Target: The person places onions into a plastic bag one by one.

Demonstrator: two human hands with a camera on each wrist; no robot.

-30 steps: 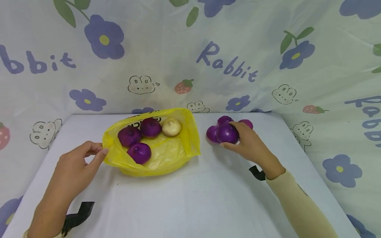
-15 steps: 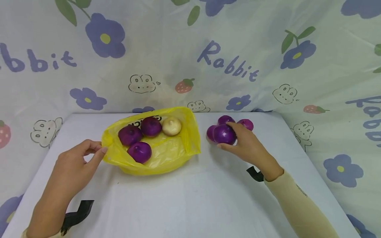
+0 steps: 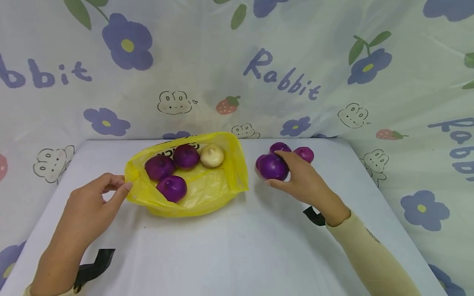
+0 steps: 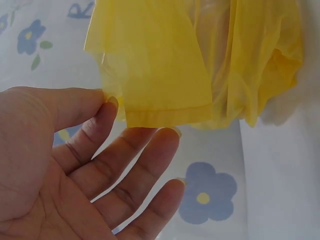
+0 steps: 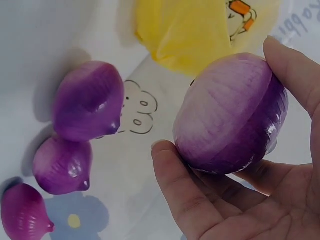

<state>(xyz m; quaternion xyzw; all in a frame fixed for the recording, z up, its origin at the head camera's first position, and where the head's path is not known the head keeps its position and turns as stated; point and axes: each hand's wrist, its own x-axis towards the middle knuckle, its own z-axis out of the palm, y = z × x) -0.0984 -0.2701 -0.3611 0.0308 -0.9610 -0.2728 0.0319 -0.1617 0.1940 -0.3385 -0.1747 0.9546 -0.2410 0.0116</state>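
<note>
Pinching bag (image 3: 166,210) by its left edge in left hand (image 3: 90,205); gripping onion (image 3: 273,167) in right hand (image 3: 305,181), just right of bag. Inside bag, three purple onions (image 3: 172,188) and a pale onion (image 3: 212,156); right of bag, three loose onions (image 3: 305,154).

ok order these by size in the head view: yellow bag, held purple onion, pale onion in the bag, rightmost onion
1. Yellow bag
2. Held purple onion
3. Pale onion
Unranked: rightmost onion; the right hand hides part of it, so its full size is unsure.
</note>
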